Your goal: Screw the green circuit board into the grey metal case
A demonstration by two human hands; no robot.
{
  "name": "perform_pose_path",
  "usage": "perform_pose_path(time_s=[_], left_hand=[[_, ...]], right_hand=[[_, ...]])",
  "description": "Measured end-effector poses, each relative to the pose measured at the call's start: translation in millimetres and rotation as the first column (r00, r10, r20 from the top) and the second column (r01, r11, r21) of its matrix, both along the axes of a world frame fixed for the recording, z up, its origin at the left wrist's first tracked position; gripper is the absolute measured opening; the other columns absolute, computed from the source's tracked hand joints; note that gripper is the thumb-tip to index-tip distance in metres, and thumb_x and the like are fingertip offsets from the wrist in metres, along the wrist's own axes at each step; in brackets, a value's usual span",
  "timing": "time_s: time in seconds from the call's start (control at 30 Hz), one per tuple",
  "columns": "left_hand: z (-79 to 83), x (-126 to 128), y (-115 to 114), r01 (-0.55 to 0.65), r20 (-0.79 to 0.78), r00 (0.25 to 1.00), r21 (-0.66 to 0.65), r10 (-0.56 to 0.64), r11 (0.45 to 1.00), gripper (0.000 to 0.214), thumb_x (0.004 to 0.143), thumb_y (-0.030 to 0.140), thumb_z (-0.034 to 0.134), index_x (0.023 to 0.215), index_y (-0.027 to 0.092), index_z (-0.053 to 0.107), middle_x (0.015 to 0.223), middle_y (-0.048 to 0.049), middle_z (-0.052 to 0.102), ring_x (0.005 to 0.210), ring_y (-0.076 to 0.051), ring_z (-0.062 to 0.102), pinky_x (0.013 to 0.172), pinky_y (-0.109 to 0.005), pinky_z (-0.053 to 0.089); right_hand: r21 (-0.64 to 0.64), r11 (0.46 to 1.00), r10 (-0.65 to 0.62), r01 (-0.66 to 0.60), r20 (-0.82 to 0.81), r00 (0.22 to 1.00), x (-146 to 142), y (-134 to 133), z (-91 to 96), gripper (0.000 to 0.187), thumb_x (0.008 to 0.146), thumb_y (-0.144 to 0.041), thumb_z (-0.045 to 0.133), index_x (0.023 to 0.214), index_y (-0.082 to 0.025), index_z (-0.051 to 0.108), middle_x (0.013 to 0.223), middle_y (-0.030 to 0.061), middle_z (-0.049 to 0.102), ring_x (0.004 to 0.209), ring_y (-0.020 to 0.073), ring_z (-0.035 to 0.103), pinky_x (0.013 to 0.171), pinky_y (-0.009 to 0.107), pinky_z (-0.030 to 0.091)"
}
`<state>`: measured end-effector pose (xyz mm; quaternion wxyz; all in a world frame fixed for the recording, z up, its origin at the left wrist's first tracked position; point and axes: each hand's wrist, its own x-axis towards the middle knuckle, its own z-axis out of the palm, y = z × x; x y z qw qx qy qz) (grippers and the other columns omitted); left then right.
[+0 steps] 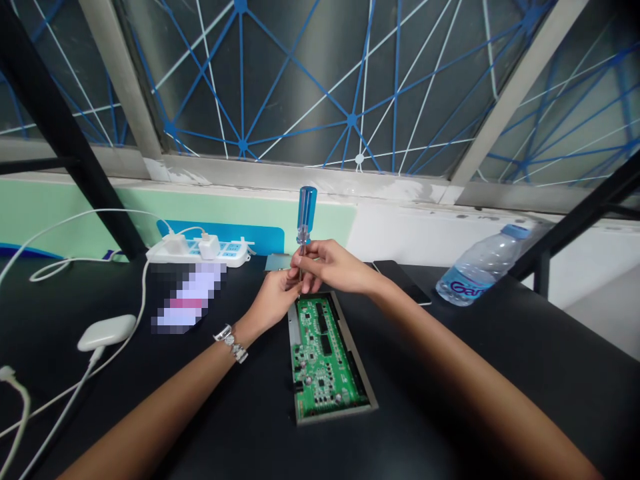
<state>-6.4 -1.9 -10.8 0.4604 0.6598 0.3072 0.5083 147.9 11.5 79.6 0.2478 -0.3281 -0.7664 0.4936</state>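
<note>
A screwdriver point(307, 210) with a clear blue handle stands nearly upright over the far left corner of a green circuit board point(325, 360), which lies in a shallow metal tray point(367, 383). My right hand point(330, 263) is closed, its thumb and fingers pinching the metal shaft below the handle. Close beside it, my left hand point(277, 293) is also closed, fingertips pressed together by the shaft's lower end. What those left fingers hold is hidden. The screwdriver's tip is down by the board's corner, too small to make out.
A white power strip point(233, 252) with plugs and cables sits at the back left. Nearer lies a white case point(107, 331) on a cable. Behind my right hand is a dark phone point(403, 280); a water bottle point(480, 267) leans at the right. A light-blue piece point(277, 262) lies behind my hands.
</note>
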Motion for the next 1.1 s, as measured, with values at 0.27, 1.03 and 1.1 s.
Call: perform_pose_path(time_s=[0.27,1.03,1.1], left_hand=[[1.3,-9.9,-8.9,-0.034,-0.064,0.997,-0.012,0.033,0.999,0.022,0.087,0.033,0.065,0.096,0.014,0.070,0.099,-0.0097,0.076,0.098,-0.024,0.070,0.092,-0.037,0.053],[-4.3,-4.7,0.2,-0.096,-0.110,0.988,0.099,0.107,0.990,0.025,0.089,0.036,0.061,0.081,0.013,0.068,0.085,-0.0091,0.075,0.084,-0.024,0.071,0.083,-0.035,0.055],[-3.2,-3.4,-1.1,-0.068,-0.074,0.995,0.064,0.072,0.996,0.028,0.090,0.038,0.060,0.086,0.012,0.070,0.087,-0.0103,0.076,0.086,-0.025,0.072,0.084,-0.036,0.056]], right_hand=[[0.076,0.994,-0.074,0.077,-0.035,0.997,4.5,3.1,1.3,0.027,0.085,-0.042,0.067,0.085,-0.018,0.056,0.064,-0.0003,0.065,0.058,0.0146,0.068,0.054,0.026,0.053],[0.022,0.998,-0.061,0.062,-0.058,0.996,-8.0,-6.7,2.3,0.022,0.084,-0.036,0.066,0.083,-0.015,0.062,0.062,0.0006,0.064,0.054,0.0122,0.063,0.053,0.026,0.050],[0.045,0.995,-0.085,0.088,-0.063,0.994,-6.4,-3.6,0.6,0.023,0.084,-0.038,0.066,0.081,-0.015,0.062,0.058,0.0001,0.063,0.052,0.0131,0.063,0.051,0.026,0.050]])
